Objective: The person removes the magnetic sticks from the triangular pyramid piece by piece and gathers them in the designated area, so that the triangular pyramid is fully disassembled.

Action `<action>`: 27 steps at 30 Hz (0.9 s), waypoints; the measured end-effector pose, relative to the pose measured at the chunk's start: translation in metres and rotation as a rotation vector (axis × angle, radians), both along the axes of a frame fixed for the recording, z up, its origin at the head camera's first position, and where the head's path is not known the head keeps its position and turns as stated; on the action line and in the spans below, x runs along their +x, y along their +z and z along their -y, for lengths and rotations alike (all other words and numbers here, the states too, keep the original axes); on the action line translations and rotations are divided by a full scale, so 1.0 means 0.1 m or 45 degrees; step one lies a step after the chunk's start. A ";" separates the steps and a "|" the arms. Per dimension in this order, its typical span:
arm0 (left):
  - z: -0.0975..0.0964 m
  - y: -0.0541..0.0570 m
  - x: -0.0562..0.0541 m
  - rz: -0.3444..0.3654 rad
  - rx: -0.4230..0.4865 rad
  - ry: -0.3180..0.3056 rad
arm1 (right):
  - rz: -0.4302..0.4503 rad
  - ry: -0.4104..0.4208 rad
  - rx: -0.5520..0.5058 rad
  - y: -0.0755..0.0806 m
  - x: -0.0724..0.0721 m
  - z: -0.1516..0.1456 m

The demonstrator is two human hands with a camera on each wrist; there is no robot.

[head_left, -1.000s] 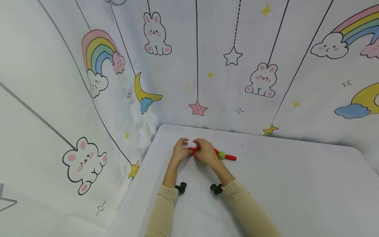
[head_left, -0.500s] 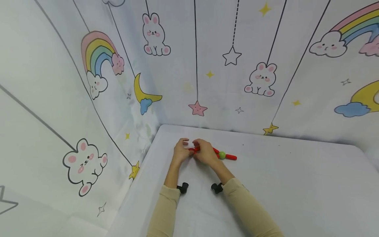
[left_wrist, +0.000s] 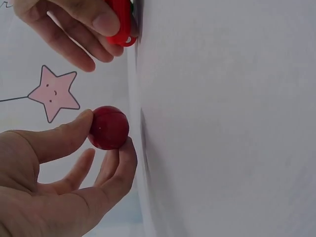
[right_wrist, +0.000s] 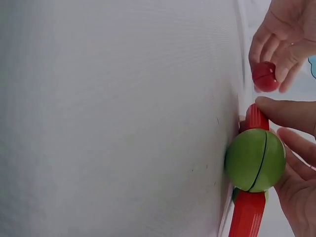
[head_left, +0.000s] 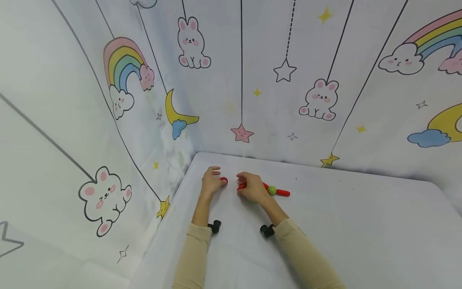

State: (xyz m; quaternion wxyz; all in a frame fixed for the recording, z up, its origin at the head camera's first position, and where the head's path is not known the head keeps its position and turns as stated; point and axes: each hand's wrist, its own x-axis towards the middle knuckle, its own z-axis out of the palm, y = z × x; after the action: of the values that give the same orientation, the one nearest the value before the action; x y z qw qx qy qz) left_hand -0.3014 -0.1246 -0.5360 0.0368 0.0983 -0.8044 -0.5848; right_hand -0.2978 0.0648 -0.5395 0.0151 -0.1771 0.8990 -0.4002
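Between the thumb and fingers of my left hand [head_left: 211, 182] is a small dark red ball [left_wrist: 109, 127], with a thin seam line across it. My right hand [head_left: 253, 188] pinches the end of a red rod [right_wrist: 256, 117] that is joined to a green ball [right_wrist: 255, 160]. A second red rod [right_wrist: 248, 212] extends from the other side of that ball. In the head view another green ball [head_left: 272, 190] and a red rod [head_left: 283, 193] stick out to the right of my right hand. The rest of this rod-and-ball structure is partly hidden behind the hand.
A white-covered table [head_left: 343, 233] spreads to the right and toward me. Behind and left of it hangs a white curtain [head_left: 216, 100] printed with bunnies, stars and rainbows. Black wrist cameras [head_left: 267, 230] are worn on both arms.
My left hand has moved left, away from my right hand, with the red ball now apart from the red rod. My right hand stays nearly in place with the rod-and-ball structure.
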 end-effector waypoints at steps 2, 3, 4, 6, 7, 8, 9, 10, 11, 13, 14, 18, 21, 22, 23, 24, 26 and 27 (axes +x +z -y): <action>0.04 0.01 -0.02 -0.002 0.013 -0.008 | 0.005 -0.006 -0.009 0.00 0.01 -0.01; 0.06 0.01 -0.03 -0.003 0.014 -0.021 | 0.007 -0.007 -0.015 0.00 0.01 -0.02; 0.07 0.02 -0.04 -0.003 0.016 -0.036 | 0.006 -0.006 -0.020 0.00 0.02 -0.02; 0.09 0.02 -0.07 0.000 0.015 -0.057 | 0.007 0.007 -0.041 0.00 0.02 -0.02; 0.10 0.02 -0.08 -0.003 0.015 -0.067 | 0.003 0.015 -0.046 -0.01 0.02 -0.02; 0.10 0.02 -0.10 -0.001 0.014 -0.072 | 0.000 0.025 -0.053 -0.01 0.02 -0.02; 0.11 0.02 -0.11 -0.001 0.017 -0.078 | 0.001 0.037 -0.062 -0.01 0.02 -0.02; 0.12 0.01 -0.13 -0.003 0.023 -0.080 | 0.001 0.052 -0.071 -0.01 0.02 -0.01; 0.12 0.01 -0.15 -0.005 0.027 -0.081 | 0.001 0.066 -0.076 -0.02 0.03 -0.01; 0.14 0.01 -0.19 -0.009 0.031 -0.085 | 0.003 0.088 -0.081 -0.02 0.04 0.00; 0.15 0.01 -0.20 -0.009 0.032 -0.084 | 0.000 0.100 -0.077 -0.02 0.04 0.01; 0.17 0.03 -0.28 -0.020 0.024 -0.091 | -0.020 0.102 -0.010 -0.02 0.06 0.02; 0.19 0.07 -0.33 -0.023 0.021 -0.096 | -0.047 0.092 0.065 -0.02 0.07 0.03; 0.19 0.08 -0.34 -0.023 0.018 -0.097 | -0.055 0.092 0.089 -0.02 0.07 0.03; 0.20 0.08 -0.36 -0.025 0.008 -0.097 | -0.065 0.095 0.111 -0.01 0.07 0.03; 0.20 0.08 -0.38 -0.026 0.000 -0.098 | -0.068 0.098 0.127 -0.01 0.08 0.03; 0.21 0.08 -0.43 -0.026 -0.019 -0.097 | -0.067 0.106 0.151 0.00 0.09 0.03; 0.21 0.09 -0.44 -0.029 -0.029 -0.096 | -0.061 0.113 0.157 0.01 0.09 0.03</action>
State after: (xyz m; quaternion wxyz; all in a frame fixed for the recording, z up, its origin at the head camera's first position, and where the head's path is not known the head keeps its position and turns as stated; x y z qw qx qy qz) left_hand -0.3458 -0.1458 -0.5275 0.0250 0.0609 -0.8136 -0.5777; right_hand -0.2886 0.0616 -0.5383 0.0222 -0.2250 0.9134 -0.3385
